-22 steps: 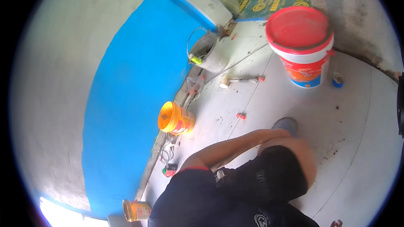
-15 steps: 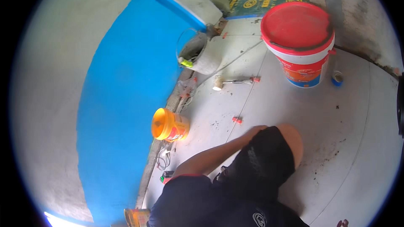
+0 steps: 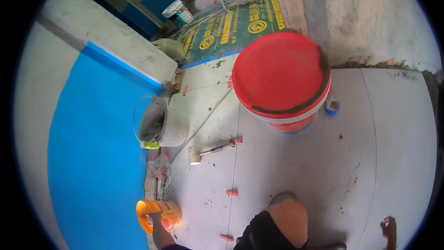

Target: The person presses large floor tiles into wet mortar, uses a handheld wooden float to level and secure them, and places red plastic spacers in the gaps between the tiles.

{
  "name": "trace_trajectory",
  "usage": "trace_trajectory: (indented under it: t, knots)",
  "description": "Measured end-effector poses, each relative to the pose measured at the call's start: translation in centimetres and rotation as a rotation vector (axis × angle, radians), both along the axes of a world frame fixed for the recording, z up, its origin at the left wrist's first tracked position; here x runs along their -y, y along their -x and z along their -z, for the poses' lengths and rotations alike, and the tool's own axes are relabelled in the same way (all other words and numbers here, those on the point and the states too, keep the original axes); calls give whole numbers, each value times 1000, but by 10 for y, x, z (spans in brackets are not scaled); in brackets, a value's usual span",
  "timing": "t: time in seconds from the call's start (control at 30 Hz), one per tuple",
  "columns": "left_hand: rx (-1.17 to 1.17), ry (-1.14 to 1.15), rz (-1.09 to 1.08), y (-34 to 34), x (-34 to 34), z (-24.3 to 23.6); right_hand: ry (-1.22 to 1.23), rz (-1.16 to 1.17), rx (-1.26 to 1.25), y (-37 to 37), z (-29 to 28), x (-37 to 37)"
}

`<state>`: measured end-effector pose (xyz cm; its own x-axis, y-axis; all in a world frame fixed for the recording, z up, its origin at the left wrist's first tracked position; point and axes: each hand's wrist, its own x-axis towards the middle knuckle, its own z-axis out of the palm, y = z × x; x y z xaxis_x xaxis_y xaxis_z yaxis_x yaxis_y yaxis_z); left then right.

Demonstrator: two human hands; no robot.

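Note:
My left hand (image 3: pixel 157 220) reaches in from the lower edge and grips the side of a small orange bucket (image 3: pixel 169 213). The bucket lies tilted on the grey floor tiles, right against the blue wall (image 3: pixel 92 166). My right hand (image 3: pixel 388 229) rests on a tile at the lower right with its fingers spread and nothing in it; it is dim near the picture's rim. My bent knee (image 3: pixel 286 215) and a shoe (image 3: pixel 282 197) sit between the two hands.
A big white bucket with a red lid (image 3: pixel 282 76) stands ahead, with a blue tape roll (image 3: pixel 331 105) beside it. A mortar-stained grey bucket (image 3: pixel 162 122) lies on its side by the wall. A white-headed mallet (image 3: pixel 203 152) and red tile clips (image 3: pixel 231 193) lie on the tiles.
The view has swung and dropped closer to the floor, so the red-lidded bucket looks larger. My left hand has come onto the orange bucket. My right hand has come into view.

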<state>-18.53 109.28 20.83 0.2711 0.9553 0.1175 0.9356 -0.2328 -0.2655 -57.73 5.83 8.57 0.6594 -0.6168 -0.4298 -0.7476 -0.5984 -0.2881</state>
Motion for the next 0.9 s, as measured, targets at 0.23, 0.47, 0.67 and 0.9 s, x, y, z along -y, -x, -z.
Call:
trace_trajectory:
  t: [0.23,0.47,0.67,0.9]
  knots:
    - [68,-69,70,16,-25,1,50,-155,35,-116,6,52]
    - [103,97,760,-3,127,-83,17,-189,4,-228,-60,9]
    - [120,472,1428,-43,257,-112,-177,-175,-111,-245,-64,-28]
    - [-112,763,2209,-106,411,-97,-123,-162,-89,-197,-74,-29]
